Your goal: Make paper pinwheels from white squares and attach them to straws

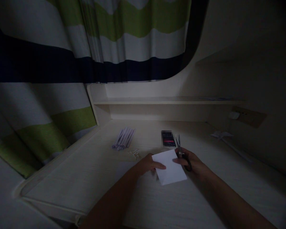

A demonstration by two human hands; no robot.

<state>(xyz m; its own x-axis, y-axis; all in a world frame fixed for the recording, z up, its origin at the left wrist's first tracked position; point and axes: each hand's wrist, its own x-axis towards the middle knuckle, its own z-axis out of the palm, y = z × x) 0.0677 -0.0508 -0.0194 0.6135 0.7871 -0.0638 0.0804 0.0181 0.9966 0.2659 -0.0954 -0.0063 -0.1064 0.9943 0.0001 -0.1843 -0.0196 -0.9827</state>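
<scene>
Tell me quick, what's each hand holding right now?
Left hand: closed, holding the white paper, thumb on top.
Right hand: closed, holding the scissors, blades pointing away from the person.

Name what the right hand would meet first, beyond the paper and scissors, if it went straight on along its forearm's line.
Probably the phone, which lies on the desk ahead and to the left of the right hand; the hand's height is unclear, so it might pass over.

Phone (168, 142) behind paper (171, 171) — scissors (179, 148) right
</scene>
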